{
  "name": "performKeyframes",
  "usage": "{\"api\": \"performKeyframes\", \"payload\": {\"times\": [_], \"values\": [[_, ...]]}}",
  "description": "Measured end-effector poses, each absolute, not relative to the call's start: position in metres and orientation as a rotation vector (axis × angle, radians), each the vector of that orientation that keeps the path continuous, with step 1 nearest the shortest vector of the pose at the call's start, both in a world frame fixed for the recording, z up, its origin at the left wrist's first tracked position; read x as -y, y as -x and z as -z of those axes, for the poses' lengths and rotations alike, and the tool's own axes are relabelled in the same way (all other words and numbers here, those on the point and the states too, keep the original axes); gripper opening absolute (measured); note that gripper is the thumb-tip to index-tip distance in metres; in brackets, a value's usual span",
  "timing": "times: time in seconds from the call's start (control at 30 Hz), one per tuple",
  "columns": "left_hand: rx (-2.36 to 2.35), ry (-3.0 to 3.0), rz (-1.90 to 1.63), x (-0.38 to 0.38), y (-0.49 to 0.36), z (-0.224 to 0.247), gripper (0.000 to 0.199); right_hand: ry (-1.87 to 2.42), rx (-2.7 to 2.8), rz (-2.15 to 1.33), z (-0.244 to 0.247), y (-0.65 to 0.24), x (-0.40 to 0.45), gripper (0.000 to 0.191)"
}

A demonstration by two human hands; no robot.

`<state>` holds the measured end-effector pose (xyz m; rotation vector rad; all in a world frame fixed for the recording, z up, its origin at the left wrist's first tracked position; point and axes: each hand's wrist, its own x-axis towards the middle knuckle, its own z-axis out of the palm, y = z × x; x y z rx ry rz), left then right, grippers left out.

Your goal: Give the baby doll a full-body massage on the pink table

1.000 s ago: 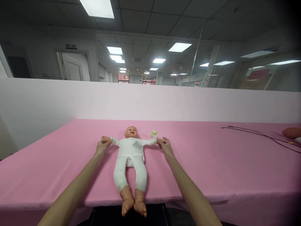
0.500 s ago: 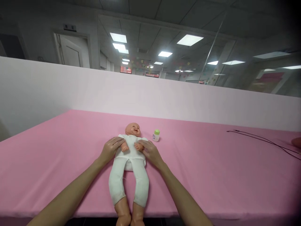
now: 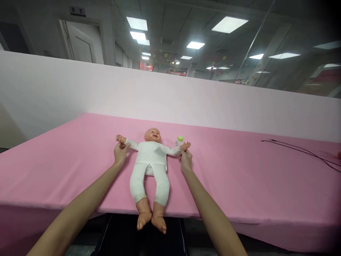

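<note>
A baby doll point(image 3: 151, 153) in a white cloth suit lies on its back, its head away from me and its bare feet over the table's front edge. Both its arms are stretched out sideways. My left hand point(image 3: 120, 153) is closed around the doll's arm on the left, near the wrist. On the other side, my right hand point(image 3: 186, 160) grips the doll's other arm near its wrist. Just behind that arm stands a small bottle point(image 3: 180, 139) with a green cap, partly hidden by the doll's hand.
A pink cloth point(image 3: 239, 177) covers the table. Thin black cords point(image 3: 301, 150) lie at the right. A low white wall point(image 3: 186, 101) runs along the back, with glass above it. A door point(image 3: 82, 44) stands at the far left.
My hands have moved apart, drawing the doll's arms from its chest out to both sides. The view has tilted down, so the doll's feet now show fully.
</note>
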<state>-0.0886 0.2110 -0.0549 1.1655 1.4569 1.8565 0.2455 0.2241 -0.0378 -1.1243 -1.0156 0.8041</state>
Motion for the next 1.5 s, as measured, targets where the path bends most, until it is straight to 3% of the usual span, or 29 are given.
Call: {"api": "performKeyframes", "payload": {"times": [0.23,0.33,0.5,0.67,0.8,1.0,1.13,1.33,1.5], "values": [[-1.423,-1.067,-1.857,-0.212,0.097,0.05,0.033,1.102,0.963,-0.952,0.037,-0.25,-0.22,0.048],[-1.372,-1.405,-1.883,-0.201,0.086,0.043,0.027,1.048,1.152,-0.82,0.033,-0.236,-0.208,0.056],[-1.297,-2.251,-1.622,-0.189,0.074,0.042,0.024,0.958,1.906,-0.451,0.031,-0.226,-0.196,0.037],[-1.16,-2.656,-1.37,-0.19,0.076,0.045,0.03,0.967,2.27,-0.314,0.037,-0.227,-0.198,0.039],[-1.204,-2.458,-1.447,-0.192,0.073,0.047,0.03,0.923,1.98,-0.453,0.042,-0.22,-0.2,0.036],[-1.295,-1.471,-1.749,-0.208,0.076,0.057,0.032,1.069,1.166,-0.843,0.045,-0.227,-0.216,0.038],[-1.267,-1.041,-1.812,-0.22,0.086,0.059,0.04,1.09,0.936,-1.035,0.046,-0.238,-0.225,0.046],[-1.326,-1.432,-1.746,-0.209,0.08,0.051,0.039,1.077,1.131,-0.947,0.047,-0.229,-0.216,0.051],[-1.199,-2.216,-1.574,-0.196,0.072,0.049,0.034,1.005,1.711,-0.604,0.048,-0.23,-0.208,0.031]]}}
